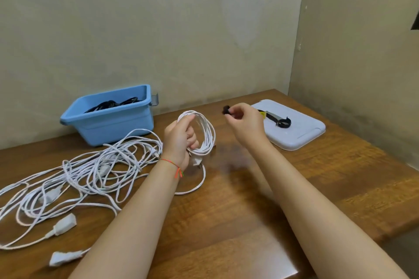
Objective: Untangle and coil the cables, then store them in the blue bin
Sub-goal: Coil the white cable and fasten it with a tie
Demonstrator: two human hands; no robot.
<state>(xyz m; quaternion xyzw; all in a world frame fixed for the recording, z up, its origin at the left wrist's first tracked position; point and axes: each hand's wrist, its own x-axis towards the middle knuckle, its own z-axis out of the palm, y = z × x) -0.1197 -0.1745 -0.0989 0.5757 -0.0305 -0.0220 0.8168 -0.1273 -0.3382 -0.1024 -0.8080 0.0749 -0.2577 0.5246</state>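
At nine o'clock our tangled white cables sprawl on the table. Our left hand curls around a white coil; our right hand pinches a black strap. At eleven o'clock sits the blue bin, holding black cables.

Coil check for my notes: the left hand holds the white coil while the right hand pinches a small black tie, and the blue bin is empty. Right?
Not quite: the blue bin already holds black cables, as the head view shows. The left hand does hold the white coil, and the right hand pinches the black tie.
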